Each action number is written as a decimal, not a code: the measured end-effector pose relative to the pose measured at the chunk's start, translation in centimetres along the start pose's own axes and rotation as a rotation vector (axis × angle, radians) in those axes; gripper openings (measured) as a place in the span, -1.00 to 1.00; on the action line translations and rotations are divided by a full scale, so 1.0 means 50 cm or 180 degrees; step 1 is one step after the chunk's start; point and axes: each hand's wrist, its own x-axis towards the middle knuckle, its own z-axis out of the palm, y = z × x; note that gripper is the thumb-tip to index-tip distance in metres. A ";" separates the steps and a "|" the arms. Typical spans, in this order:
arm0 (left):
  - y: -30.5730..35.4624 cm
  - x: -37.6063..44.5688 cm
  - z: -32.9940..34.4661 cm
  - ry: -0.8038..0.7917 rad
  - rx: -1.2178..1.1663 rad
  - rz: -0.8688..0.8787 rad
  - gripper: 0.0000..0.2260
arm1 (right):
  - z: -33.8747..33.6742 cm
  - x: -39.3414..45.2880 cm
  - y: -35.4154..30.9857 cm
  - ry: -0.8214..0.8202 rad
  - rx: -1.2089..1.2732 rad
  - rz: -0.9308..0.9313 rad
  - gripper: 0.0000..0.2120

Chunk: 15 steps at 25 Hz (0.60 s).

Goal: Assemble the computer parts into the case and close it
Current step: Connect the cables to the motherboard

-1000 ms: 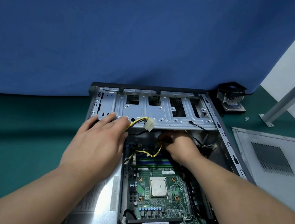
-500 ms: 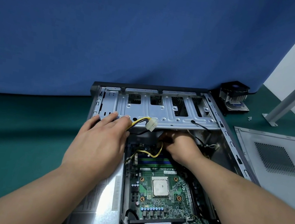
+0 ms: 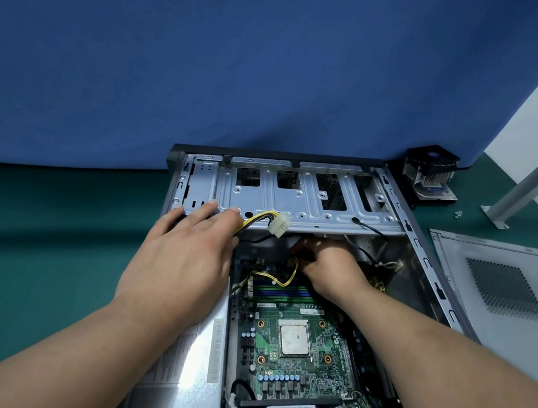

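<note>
Left grip [image 3: 180,260] pins yellow cable [image 3: 252,223] beside drive cage [image 3: 298,204].

A single head-worn camera is looking forward and down from close above the near end of the open computer case [image 3: 294,207], facing the far blue backdrop [image 3: 246,62], with both forearms reaching in from the near edge.

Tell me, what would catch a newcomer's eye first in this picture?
Most striking is the open computer case lying on the green table, its green motherboard and square silver processor bare. The left hand rests flat at the metal drive cage beside a white plug on yellow wires, while the right hand reaches under the cage. The grey side panel lies to the right.
</note>
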 end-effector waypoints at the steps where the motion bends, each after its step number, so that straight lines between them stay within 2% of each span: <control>1: 0.000 0.000 0.000 -0.0005 -0.0001 -0.0003 -0.83 | 0.000 -0.001 -0.001 0.0016 -0.0027 -0.0022 -0.68; 7: -0.002 0.002 0.001 -0.0014 0.0026 0.0009 -0.77 | -0.005 -0.005 -0.003 -0.0060 -0.0250 -0.0079 -0.65; 15: -0.006 0.002 0.003 -0.0048 0.0045 0.0026 -0.75 | -0.005 -0.002 -0.006 -0.0009 -0.0098 0.0043 -0.69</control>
